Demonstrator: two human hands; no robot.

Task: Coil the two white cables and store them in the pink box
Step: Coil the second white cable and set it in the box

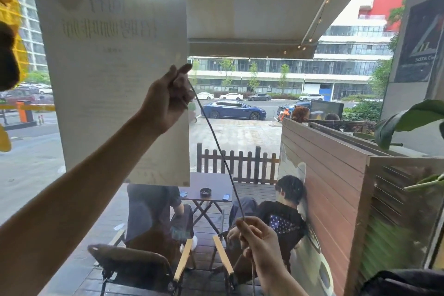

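One cable [217,145] runs taut between my two hands; against the bright window it looks dark and thin. My left hand [170,98] is raised high in front of the glass and pinches the cable's upper end. My right hand [258,241] is low and closer to me, fingers closed on the cable, whose tail hangs down below that hand. A second cable and the pink box are out of view.
A window pane is right ahead with a paper notice [113,74] stuck on it. Outside, two people sit on folding chairs [144,267] by a small table [209,187]. A wooden planter wall [336,175] and plant leaves [408,120] stand right.
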